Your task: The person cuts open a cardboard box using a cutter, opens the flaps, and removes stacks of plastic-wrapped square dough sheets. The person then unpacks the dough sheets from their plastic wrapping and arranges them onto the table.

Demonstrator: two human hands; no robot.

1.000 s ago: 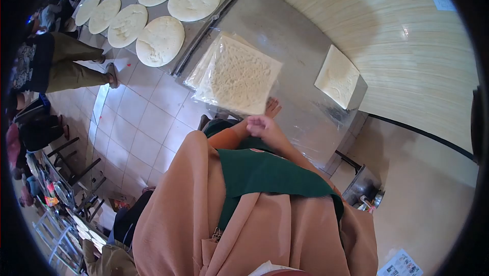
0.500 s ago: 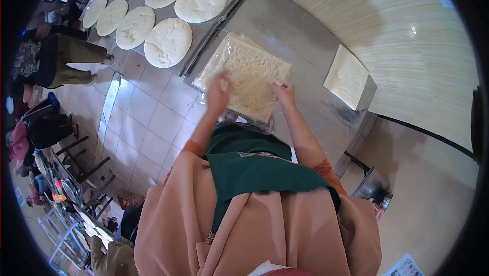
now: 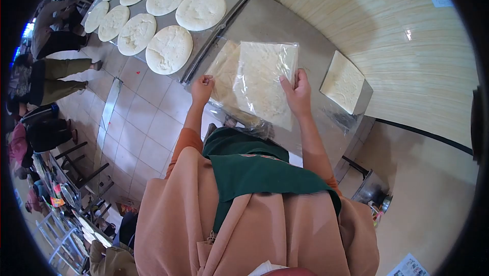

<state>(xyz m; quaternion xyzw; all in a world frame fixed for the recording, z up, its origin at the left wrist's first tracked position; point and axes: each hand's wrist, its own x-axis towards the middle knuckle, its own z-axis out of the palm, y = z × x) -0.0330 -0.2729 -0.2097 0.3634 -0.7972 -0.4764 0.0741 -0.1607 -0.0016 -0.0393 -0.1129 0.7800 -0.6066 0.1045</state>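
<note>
A square flatbread in a clear plastic bag (image 3: 265, 75) is gripped along its right edge by my right hand (image 3: 299, 91), thumb on top. Beneath it and to its left lies more bagged flatbread (image 3: 223, 67) on the metal table (image 3: 277, 19). My left hand (image 3: 202, 88) is closed at the left edge of that lower bread, fingertips pinched together; whether they hold plastic film is too small to tell. Loose clear film (image 3: 254, 127) bunches at the near edge of the stack.
Several round flatbreads (image 3: 169, 49) lie on a metal surface at the upper left. Another flat square bread (image 3: 344, 82) sits by the wall on the right. A metal pot (image 3: 371, 187) stands below at right. People (image 3: 61, 75) stand on the tiled floor (image 3: 135, 118) to the left.
The top bagged bread has turned and shifted right, uncovering bread below it. My right hand has moved right, and my left hand has drawn left off the top of the bread.
</note>
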